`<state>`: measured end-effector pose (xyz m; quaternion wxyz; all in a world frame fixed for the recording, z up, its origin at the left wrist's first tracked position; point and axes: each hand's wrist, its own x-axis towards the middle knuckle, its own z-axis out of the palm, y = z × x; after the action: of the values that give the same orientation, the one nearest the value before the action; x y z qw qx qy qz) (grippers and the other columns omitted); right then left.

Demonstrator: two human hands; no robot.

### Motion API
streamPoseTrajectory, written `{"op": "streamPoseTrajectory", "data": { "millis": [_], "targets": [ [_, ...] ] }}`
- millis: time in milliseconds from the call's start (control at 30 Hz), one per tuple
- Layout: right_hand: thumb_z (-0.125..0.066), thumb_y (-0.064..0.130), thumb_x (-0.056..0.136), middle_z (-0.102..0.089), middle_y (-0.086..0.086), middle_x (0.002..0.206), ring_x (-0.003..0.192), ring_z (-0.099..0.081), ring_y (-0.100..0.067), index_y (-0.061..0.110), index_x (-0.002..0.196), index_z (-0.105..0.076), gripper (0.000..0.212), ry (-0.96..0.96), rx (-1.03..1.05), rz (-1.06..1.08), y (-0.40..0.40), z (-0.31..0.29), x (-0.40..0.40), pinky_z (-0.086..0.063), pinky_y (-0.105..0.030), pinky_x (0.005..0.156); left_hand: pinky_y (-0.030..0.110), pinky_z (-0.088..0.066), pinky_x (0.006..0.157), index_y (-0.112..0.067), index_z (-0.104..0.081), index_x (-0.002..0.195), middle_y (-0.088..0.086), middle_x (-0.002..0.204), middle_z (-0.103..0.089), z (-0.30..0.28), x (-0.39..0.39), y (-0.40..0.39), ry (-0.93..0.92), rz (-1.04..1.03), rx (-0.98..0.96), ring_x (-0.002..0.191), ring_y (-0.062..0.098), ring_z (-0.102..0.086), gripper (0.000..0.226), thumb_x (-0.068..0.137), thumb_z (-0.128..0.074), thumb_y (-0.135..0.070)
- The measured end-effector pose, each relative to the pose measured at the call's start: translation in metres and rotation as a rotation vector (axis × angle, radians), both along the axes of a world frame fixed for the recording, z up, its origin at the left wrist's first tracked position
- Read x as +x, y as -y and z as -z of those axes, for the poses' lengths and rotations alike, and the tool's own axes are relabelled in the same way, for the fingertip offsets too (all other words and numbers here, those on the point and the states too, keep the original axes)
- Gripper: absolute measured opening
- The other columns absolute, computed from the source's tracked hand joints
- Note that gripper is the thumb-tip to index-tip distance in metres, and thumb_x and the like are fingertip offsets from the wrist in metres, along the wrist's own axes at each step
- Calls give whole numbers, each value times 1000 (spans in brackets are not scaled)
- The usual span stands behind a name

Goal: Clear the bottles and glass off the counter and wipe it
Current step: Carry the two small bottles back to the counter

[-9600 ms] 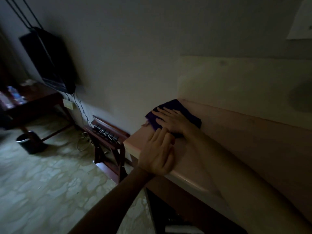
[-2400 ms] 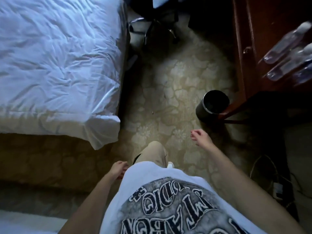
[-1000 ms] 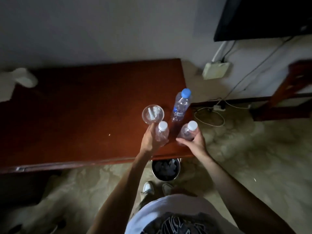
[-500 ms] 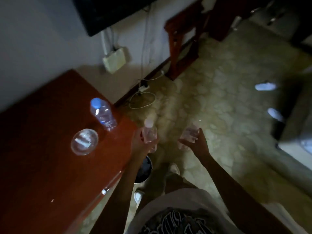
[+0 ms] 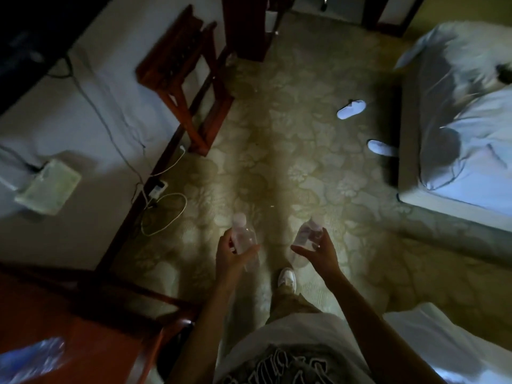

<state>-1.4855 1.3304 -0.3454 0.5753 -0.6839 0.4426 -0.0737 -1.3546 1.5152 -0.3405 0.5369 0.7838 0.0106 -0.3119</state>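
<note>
My left hand grips a small clear plastic bottle with a white cap, held upright over the carpet. My right hand holds a second clear bottle, tilted forward. Both hands are out in front of me, away from the red-brown wooden table at the lower left. A third bottle with a blue label shows blurred on that table's near corner. The glass is out of view.
A wooden luggage rack stands against the left wall, with cables and a power strip on the floor beside it. Two white slippers lie next to a bed on the right. Another bed corner sits at the lower right.
I have turned away from the table with a bottle in each hand; the view now faces the carpeted aisle between wall and beds. The table has slid to the lower left.
</note>
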Motion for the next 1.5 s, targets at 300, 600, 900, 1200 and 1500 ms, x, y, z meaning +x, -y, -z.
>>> {"op": "streamPoseTrajectory", "data": {
  "millis": [300, 600, 900, 1200, 1500],
  "targets": [
    [-87, 37, 62, -65, 5, 116, 109, -62, -11, 23, 123, -52, 71, 74, -31, 100, 205, -25, 110, -48, -38, 101, 43, -57, 90, -23, -53, 131, 0, 124, -63, -31, 122, 202, 84, 71, -7, 112, 20, -62, 95, 48, -89, -53],
    [-86, 39, 62, -64, 7, 113, 104, -63, -11, 30, 119, -51, 68, 26, 52, 149, 321, 15, 238, -54, -46, 94, 45, -54, 94, -19, -59, 121, 4, 115, -67, 10, 284, 351, 19, 98, 57, 107, 22, -65, 72, 59, -89, -41],
    [-86, 29, 66, -63, 6, 116, 106, -61, -9, 23, 122, -51, 67, 97, -103, 286, 516, -53, 400, -51, -31, 91, 34, -54, 85, -24, -53, 126, -9, 107, -60, -48, 478, 567, 79, 271, -51, 103, 16, -60, 63, 71, -84, -29],
    [-85, 30, 67, -61, 9, 116, 108, -62, -13, 31, 120, -50, 64, 108, 9, 392, 698, -3, 518, -55, -35, 89, 32, -54, 87, -16, -53, 123, -5, 107, -65, -15, 588, 774, -10, 414, -54, 106, 21, -65, 61, 71, -84, -21],
    [-84, 30, 68, -62, 5, 114, 102, -62, -9, 20, 122, -51, 64, 162, -89, 303, 970, -56, 685, -52, -29, 89, 29, -55, 83, -21, -55, 126, -2, 117, -62, -60, 744, 1011, 140, 258, -26, 108, 18, -60, 64, 70, -85, -29]
  ]
}}
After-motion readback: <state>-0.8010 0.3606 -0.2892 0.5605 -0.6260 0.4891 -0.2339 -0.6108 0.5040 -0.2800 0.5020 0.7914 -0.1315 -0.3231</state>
